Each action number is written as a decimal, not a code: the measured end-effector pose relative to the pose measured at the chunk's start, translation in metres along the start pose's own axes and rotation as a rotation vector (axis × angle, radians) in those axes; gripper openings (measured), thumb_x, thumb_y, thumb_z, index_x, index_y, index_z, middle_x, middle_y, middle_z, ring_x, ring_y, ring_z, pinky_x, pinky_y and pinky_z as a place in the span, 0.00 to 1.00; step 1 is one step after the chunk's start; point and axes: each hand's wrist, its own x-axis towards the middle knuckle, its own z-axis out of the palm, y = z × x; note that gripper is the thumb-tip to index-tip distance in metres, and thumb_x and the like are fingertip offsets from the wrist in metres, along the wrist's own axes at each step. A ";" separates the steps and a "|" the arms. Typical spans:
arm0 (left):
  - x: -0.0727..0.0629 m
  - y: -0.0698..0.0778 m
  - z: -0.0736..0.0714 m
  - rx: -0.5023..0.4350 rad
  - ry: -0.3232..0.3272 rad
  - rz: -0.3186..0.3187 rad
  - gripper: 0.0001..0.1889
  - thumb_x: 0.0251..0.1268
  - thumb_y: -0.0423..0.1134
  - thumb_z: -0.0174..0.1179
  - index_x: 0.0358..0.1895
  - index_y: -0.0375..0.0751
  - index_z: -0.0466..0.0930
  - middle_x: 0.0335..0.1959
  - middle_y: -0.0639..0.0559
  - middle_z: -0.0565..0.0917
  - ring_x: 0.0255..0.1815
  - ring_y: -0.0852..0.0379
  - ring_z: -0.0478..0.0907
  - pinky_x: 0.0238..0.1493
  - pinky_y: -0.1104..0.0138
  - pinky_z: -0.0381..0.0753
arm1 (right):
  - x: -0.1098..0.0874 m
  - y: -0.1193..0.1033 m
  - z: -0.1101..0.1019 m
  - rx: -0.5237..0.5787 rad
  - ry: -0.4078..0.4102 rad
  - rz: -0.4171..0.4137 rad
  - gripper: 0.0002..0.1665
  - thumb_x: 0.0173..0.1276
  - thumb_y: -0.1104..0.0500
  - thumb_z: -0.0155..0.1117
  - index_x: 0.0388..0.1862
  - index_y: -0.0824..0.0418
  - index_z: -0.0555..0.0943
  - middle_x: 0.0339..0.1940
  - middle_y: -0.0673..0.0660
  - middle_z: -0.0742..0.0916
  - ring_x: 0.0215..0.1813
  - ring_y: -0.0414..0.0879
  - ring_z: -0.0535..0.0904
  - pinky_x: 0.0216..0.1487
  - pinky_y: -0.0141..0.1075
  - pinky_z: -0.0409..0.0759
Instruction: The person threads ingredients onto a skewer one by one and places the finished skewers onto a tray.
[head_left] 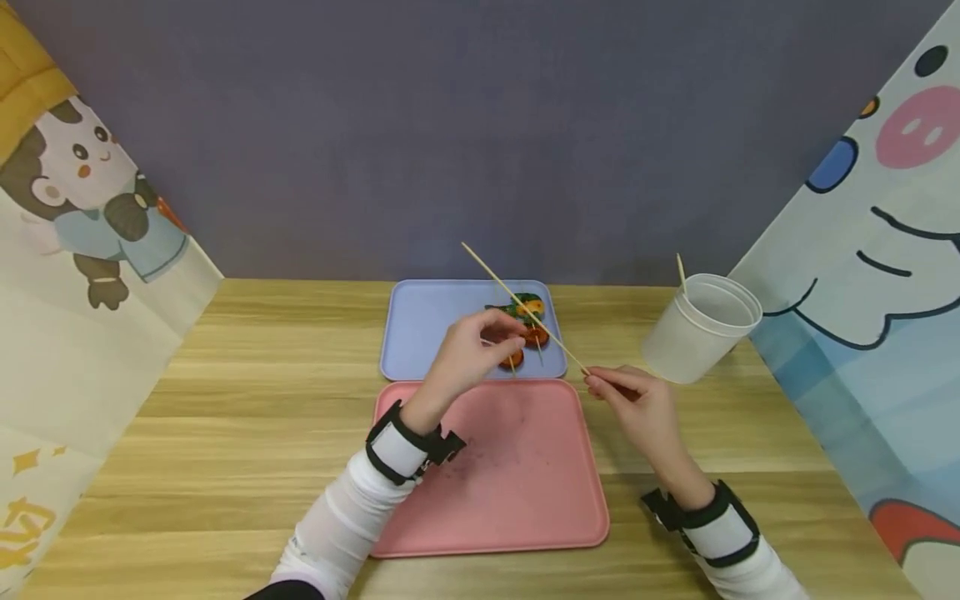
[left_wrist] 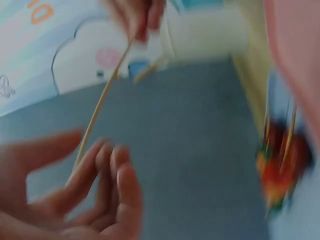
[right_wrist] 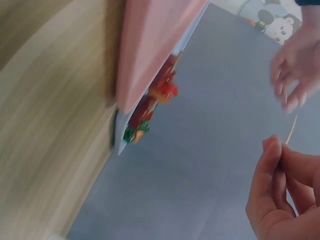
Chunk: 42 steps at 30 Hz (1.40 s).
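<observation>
My right hand (head_left: 647,410) pinches a thin wooden skewer (head_left: 525,307) near one end, between thumb and fingertips. The skewer slants up and to the left over the trays, bare along its length. My left hand (head_left: 467,357) hovers over the front of the blue tray (head_left: 427,325), close to the skewer. In the left wrist view, the thumb and fingers of the left hand (left_wrist: 107,195) stand apart, with the skewer (left_wrist: 102,97) passing by the gap. On the blue tray lie skewered food pieces (head_left: 529,307), red-orange and green, partly hidden by the left hand.
A pink tray (head_left: 540,475) lies in front of the blue one on the wooden table (head_left: 262,433). To the right stands a white plastic tub (head_left: 686,340) with a stick (head_left: 681,271) showing above its rim. A grey wall (head_left: 480,142) rises behind the table.
</observation>
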 end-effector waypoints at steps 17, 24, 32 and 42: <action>-0.031 -0.062 -0.065 0.603 -0.363 0.151 0.08 0.54 0.29 0.64 0.34 0.46 0.88 0.34 0.56 0.84 0.39 0.54 0.78 0.43 0.64 0.76 | -0.002 0.040 -0.029 -0.278 0.098 -0.049 0.09 0.53 0.73 0.70 0.34 0.66 0.88 0.28 0.62 0.88 0.28 0.20 0.78 0.29 0.16 0.75; -0.036 -0.089 -0.071 0.721 -0.518 0.272 0.05 0.53 0.32 0.68 0.33 0.45 0.88 0.29 0.57 0.84 0.35 0.59 0.76 0.41 0.66 0.76 | -0.001 0.046 -0.032 -0.313 0.105 -0.033 0.08 0.54 0.72 0.70 0.34 0.67 0.87 0.27 0.62 0.88 0.27 0.19 0.77 0.28 0.15 0.74; -0.039 -0.092 -0.080 0.712 -0.564 0.221 0.08 0.50 0.26 0.63 0.28 0.44 0.87 0.26 0.55 0.83 0.29 0.62 0.75 0.36 0.69 0.76 | 0.001 0.047 -0.033 -0.365 0.122 -0.040 0.08 0.53 0.70 0.71 0.34 0.64 0.88 0.26 0.59 0.88 0.27 0.18 0.75 0.28 0.14 0.72; -0.038 -0.094 -0.084 0.682 -0.580 0.152 0.08 0.49 0.26 0.62 0.28 0.44 0.87 0.27 0.55 0.82 0.30 0.62 0.74 0.35 0.71 0.75 | 0.000 0.047 -0.033 -0.413 0.123 -0.067 0.08 0.53 0.68 0.72 0.33 0.62 0.89 0.25 0.57 0.88 0.27 0.17 0.74 0.27 0.15 0.71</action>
